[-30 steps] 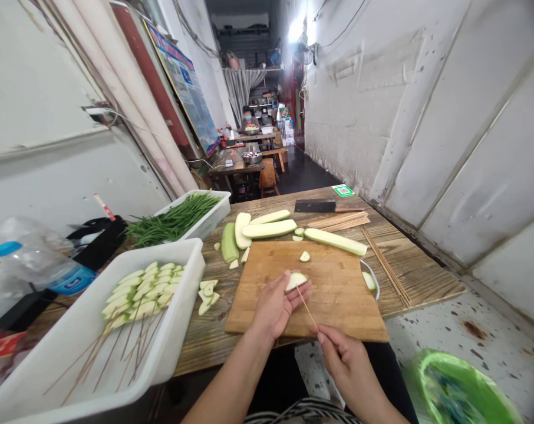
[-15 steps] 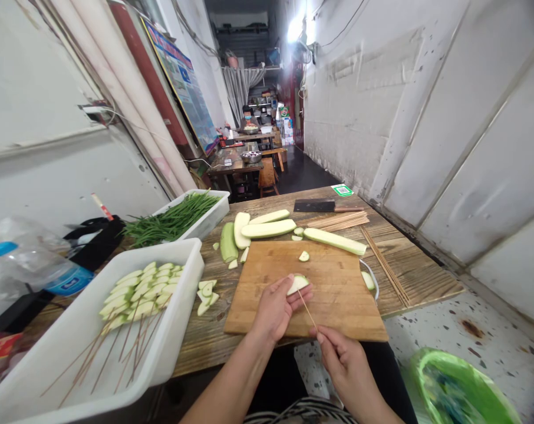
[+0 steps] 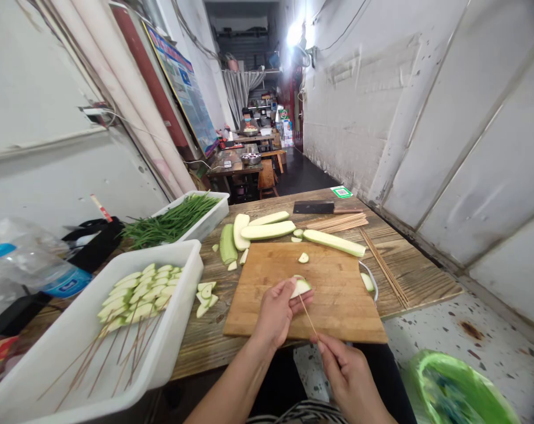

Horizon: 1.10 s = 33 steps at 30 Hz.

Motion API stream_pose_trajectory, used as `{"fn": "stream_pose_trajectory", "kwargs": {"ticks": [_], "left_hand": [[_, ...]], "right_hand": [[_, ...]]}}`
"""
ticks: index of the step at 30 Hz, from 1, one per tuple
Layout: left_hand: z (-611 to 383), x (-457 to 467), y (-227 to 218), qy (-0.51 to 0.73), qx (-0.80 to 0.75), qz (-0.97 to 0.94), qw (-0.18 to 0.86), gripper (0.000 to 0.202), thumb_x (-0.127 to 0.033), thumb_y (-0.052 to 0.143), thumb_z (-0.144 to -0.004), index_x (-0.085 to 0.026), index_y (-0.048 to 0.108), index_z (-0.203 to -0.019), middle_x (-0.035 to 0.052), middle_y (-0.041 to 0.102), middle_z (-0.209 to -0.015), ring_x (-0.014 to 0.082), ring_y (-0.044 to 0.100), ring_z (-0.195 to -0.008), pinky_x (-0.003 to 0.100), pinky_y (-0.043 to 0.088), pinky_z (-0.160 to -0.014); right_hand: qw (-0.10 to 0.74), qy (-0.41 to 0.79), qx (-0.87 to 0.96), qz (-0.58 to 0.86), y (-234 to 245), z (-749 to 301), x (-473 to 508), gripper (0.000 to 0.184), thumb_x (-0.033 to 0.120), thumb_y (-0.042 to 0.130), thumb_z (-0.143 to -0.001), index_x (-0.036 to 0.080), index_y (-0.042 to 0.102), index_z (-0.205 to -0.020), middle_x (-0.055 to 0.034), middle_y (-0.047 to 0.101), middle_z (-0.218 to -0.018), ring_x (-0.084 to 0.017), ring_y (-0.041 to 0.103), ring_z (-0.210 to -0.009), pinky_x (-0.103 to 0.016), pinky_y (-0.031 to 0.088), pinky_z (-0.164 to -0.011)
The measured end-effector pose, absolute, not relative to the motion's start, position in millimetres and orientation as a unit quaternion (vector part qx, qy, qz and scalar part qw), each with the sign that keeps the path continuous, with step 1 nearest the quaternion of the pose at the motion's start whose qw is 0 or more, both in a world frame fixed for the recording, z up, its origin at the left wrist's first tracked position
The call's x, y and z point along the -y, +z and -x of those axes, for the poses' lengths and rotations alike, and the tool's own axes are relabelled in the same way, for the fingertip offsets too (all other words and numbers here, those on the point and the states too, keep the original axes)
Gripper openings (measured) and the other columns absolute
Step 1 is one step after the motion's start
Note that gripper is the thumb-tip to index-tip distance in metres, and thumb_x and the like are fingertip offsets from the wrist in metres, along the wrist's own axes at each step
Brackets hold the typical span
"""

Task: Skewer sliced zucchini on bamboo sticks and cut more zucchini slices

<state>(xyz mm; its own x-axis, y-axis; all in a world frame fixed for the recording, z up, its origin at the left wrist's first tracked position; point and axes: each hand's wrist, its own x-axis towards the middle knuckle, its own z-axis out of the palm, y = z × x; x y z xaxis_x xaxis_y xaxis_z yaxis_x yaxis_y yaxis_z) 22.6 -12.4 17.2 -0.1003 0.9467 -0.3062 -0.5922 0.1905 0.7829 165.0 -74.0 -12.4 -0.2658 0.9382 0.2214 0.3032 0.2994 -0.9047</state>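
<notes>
Between the thumb and fingers of my left hand (image 3: 279,303) is a half-round zucchini slice (image 3: 301,287), held over the wooden cutting board (image 3: 267,321). My right hand (image 3: 344,359) pinches a thin bamboo skewer (image 3: 309,317) low on its length, at the board's near edge. The skewer's upper end meets the lower edge of the slice; how deep it goes in cannot be told. A small zucchini piece (image 3: 303,258) lies on the board beyond my hands. Halved zucchini (image 3: 268,229) and a long zucchini piece (image 3: 333,242) rest behind the board.
At left, a white tub (image 3: 178,318) holds skewered zucchini slices (image 3: 138,294); behind it is a tub of green chives (image 3: 174,219). A cleaver (image 3: 313,207) and bamboo skewers (image 3: 384,268) lie at the table's right. A green-lined bin (image 3: 464,388) stands on the floor. Another person sits far back.
Both hands, with the slice and skewer, have shifted very slightly right and down. The grip of each hand looks the same, and the view has moved a little.
</notes>
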Motion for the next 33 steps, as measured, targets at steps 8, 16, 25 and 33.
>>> {"fn": "stream_pose_trajectory", "kwargs": {"ticks": [8,16,25,33], "left_hand": [[-21,14,22,0.594,-0.435,-0.185,0.651,0.018,-0.021,0.060,-0.077,-0.008,0.062,-0.089,0.0142,0.067,-0.089,0.0222,0.066,-0.081,0.037,0.053,-0.077],[-27,17,22,0.580,-0.433,-0.192,0.663,0.020,-0.023,0.063,-0.075,-0.007,0.062,-0.087,0.0128,0.067,-0.084,0.0227,0.066,-0.077,0.036,0.053,-0.074],[-50,27,20,0.558,-0.424,-0.227,0.676,0.028,-0.035,0.070,-0.066,-0.009,0.063,-0.076,0.0086,0.066,-0.074,0.0188,0.064,-0.070,0.028,0.051,-0.063],[-62,30,16,0.562,-0.423,-0.249,0.666,0.029,-0.038,0.066,-0.069,-0.011,0.063,-0.078,0.0053,0.064,-0.074,0.0164,0.063,-0.070,0.026,0.048,-0.065]], "right_hand": [[0.418,0.385,0.692,0.445,-10,-163,73,0.035,0.034,0.040,-0.090,0.013,0.067,-0.095,-0.0089,0.068,-0.072,-0.019,0.062,-0.062,-0.026,0.051,-0.065],[0.428,0.375,0.686,0.454,-9,-162,67,0.033,0.033,0.041,-0.090,0.013,0.066,-0.092,-0.0087,0.068,-0.072,-0.019,0.064,-0.065,-0.024,0.050,-0.062],[0.426,0.336,0.688,0.482,-6,-167,56,0.035,0.036,0.039,-0.090,0.014,0.066,-0.091,-0.0030,0.061,-0.058,-0.016,0.056,-0.051,-0.023,0.046,-0.052],[0.408,0.414,0.650,0.490,-13,-180,59,0.032,0.038,0.042,-0.089,0.014,0.063,-0.093,0.0028,0.048,-0.053,-0.013,0.044,-0.046,-0.020,0.035,-0.043]]}}
